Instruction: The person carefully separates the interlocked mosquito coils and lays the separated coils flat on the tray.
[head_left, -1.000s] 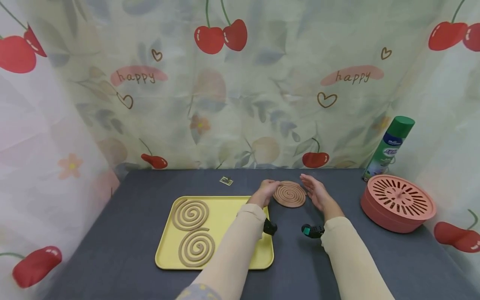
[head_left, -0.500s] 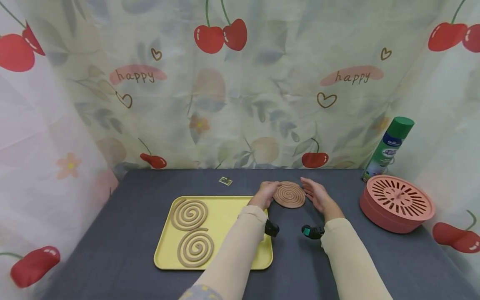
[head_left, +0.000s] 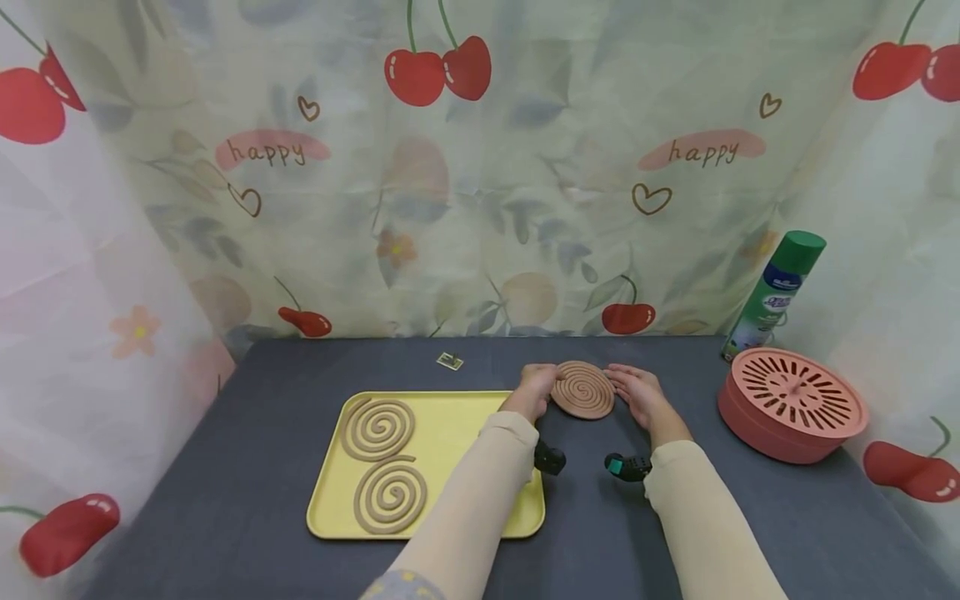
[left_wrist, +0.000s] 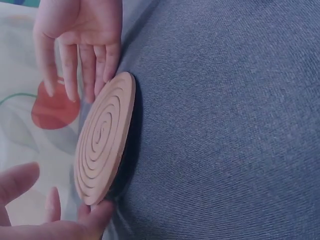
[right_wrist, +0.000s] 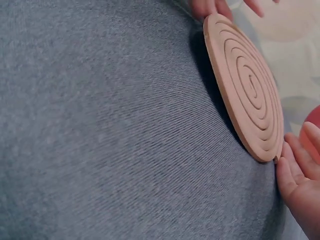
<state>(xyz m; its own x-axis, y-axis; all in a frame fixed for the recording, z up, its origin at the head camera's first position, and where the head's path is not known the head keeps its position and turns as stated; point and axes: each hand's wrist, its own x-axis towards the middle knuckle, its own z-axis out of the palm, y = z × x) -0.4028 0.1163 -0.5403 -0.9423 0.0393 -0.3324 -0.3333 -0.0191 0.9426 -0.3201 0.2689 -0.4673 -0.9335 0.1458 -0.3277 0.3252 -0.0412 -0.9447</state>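
Note:
A tightly wound brown mosquito coil (head_left: 582, 390) is between my two hands at the back of the table. My left hand (head_left: 534, 390) is at its left edge; the left wrist view shows fingertips (left_wrist: 97, 215) right at the rim and the thumb (left_wrist: 20, 181) raised away from it. On the opposite edge, my right hand (head_left: 637, 393) reaches in with fairly straight fingers (right_wrist: 295, 155) touching the rim. A dark shadow shows under the coil's near side in both wrist views. Two looser coils, an upper coil (head_left: 377, 429) and a lower coil (head_left: 390, 497), lie on a yellow tray (head_left: 457, 425).
A small metal coil stand (head_left: 450, 361) lies behind the tray. At the right stands a round pink box with a slotted lid (head_left: 798, 400), and behind it a green spray can (head_left: 776, 296) leans on the curtain. My left forearm crosses over the tray.
My right fingers have come down and inward to the coil's right edge. The coil and my left hand have shifted slightly to the right.

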